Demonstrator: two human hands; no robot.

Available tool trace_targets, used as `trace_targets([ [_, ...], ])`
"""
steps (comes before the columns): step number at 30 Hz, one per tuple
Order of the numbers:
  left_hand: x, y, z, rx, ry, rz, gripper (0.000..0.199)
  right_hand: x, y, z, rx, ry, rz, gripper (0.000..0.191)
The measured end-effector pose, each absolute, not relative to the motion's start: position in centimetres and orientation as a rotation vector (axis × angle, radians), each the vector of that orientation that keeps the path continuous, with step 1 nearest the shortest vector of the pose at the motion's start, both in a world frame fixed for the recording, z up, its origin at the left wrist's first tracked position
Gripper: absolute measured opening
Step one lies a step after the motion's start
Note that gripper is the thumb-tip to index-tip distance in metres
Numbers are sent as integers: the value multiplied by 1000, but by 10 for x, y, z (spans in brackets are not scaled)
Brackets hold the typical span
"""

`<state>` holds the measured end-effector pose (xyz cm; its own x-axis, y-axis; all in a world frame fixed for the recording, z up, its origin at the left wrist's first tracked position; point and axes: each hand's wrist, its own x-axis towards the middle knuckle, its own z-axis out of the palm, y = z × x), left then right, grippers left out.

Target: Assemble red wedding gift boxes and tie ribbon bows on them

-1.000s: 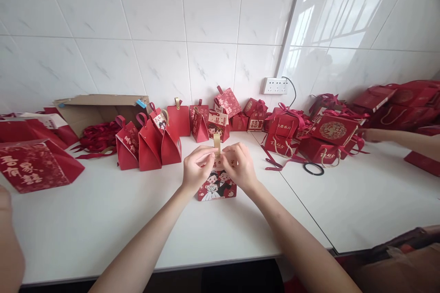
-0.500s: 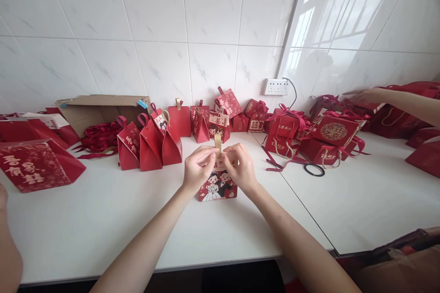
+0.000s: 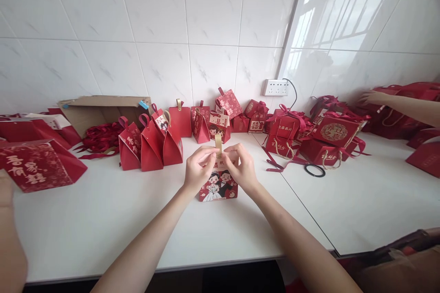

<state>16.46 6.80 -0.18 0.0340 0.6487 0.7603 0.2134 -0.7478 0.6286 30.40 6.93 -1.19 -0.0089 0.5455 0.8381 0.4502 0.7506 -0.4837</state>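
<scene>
A red gift box (image 3: pixel 219 186) printed with a cartoon bride and groom stands on the white table in front of me. From its top rises a gold strap handle (image 3: pixel 218 142). My left hand (image 3: pixel 199 168) pinches the base of the strap from the left, thumb against fingertips. Facing it, my right hand (image 3: pixel 241 166) pinches the same spot from the right. Both hands cover the upper corners of the box, and the exact fastening between the fingertips is hidden.
Red gift boxes (image 3: pixel 151 144) with loop handles stand left, before a cardboard box (image 3: pixel 103 105) and a ribbon pile (image 3: pixel 105 136). Ribboned boxes (image 3: pixel 330 130) and a black ring (image 3: pixel 314 170) lie right. Other people's arms show at the left edge (image 3: pixel 12 238) and far right (image 3: pixel 398 100).
My hands stay at the strap with only slight finger shifts. At the far right the other person's hand has drawn rightward over the red bags; the arm at the left edge has moved up.
</scene>
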Motion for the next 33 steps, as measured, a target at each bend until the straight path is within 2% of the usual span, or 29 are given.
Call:
trace_targets([
  [4, 160, 73, -2, 1927, 884, 1733, 21, 302, 71, -10, -869, -1523, 414, 19],
  [8, 148, 93, -11, 1671, 747, 1687, 56, 318, 83, -3, -848, -1200, 735, 27],
  [13, 150, 107, -29, 1669, 868, 1415, 75, 348, 107, -5, -704, -724, 835, 39],
  [17, 162, 97, -31, 1784, 923, 1319, 75, 355, 117, -15, -667, -727, 859, 42],
  [21, 158, 92, -27, 2032, 1073, 1562, 75, 352, 120, -19, -654, -793, 898, 38],
  [25, 148, 93, -24, 2339, 1017, 1760, 73, 350, 118, -18, -610, -843, 1002, 31],
  [33, 147, 90, -18, 2661, 796, 1953, 76, 348, 113, -14, -414, -790, 1146, 39],
])
